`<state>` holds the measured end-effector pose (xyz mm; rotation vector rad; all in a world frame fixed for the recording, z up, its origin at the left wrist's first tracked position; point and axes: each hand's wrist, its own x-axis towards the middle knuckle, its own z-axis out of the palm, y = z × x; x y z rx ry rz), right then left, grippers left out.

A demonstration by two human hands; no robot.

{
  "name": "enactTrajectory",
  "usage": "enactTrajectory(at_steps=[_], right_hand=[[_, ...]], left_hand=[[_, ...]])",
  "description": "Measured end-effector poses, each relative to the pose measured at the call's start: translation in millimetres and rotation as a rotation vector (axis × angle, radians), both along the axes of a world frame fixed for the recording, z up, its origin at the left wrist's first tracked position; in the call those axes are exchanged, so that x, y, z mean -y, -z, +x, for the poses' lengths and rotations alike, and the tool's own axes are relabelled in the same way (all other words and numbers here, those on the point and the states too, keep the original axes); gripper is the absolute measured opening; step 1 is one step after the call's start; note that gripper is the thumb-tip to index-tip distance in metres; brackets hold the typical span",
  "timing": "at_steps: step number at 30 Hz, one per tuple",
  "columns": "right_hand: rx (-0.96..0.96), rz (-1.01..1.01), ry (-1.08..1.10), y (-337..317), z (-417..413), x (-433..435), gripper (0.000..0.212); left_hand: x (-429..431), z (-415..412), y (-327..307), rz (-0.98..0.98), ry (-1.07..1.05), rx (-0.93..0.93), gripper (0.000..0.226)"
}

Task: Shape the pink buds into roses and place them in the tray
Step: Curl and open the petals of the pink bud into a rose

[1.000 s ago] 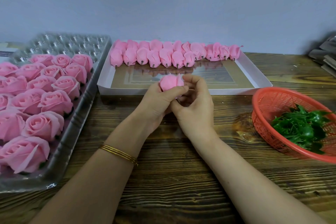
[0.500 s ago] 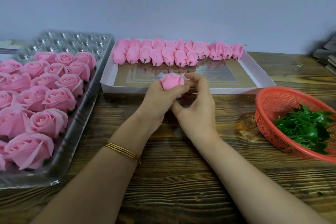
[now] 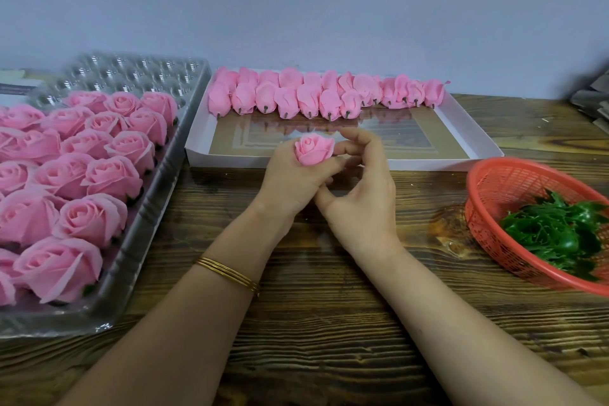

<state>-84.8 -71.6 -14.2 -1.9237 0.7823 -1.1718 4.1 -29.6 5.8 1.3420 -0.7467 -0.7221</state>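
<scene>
The base of the rose (image 3: 313, 150) is buried inside the left hand (image 3: 290, 180), so only its opened pink head shows above the curled fingers. The fingertips of the right hand (image 3: 361, 208) are blurred at the rose's right side, and I cannot tell whether they pinch a petal or only sit just beside it. The clear tray (image 3: 141, 231) runs off the left edge, which cuts through several of the finished roses (image 3: 92, 217). Its far cups are hard to read through the glare. The orange basket (image 3: 494, 188) is clipped by the right edge, and a grey stack (image 3: 593, 99) at the far right shows too little to identify.

On the wooden table (image 3: 313, 323) a white box (image 3: 230, 160) lies at the far middle. Pink buds (image 3: 309, 94) are packed in 2 overlapping rows along its far wall, stems pointing near. The held rose sits in front of the box's near wall and hides part of it. The basket holds green leaves (image 3: 553, 234).

Both forearms come in from the near edge and meet at the middle of the table. The left hand grasps the rose upright and wears a gold bangle (image 3: 227, 270) on its wrist. The right thumb touches the heel of the left hand, and the right fingers arch over toward the rose
</scene>
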Motion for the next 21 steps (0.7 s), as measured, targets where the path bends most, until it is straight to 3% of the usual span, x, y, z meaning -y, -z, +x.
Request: enactTrajectory(at_steps=[8, 16, 21], right_hand=[[0.005, -0.057, -0.026, -2.0, -4.3, -1.9, 0.06], [0.011, -0.035, -0.022, -2.3, -2.9, -3.7, 0.061], [0.013, 0.069, -0.029, 1.3, 0.7, -0.6, 0.063]], left_hand=[[-2.6, 2.8, -1.1, -0.031, 0.021, 0.01, 0.028], [1.1, 4.0, 2.1, 0.003, -0.043, -0.01, 0.005], [3.5, 3.0, 2.3, -0.03, -0.088, -0.029, 0.027]])
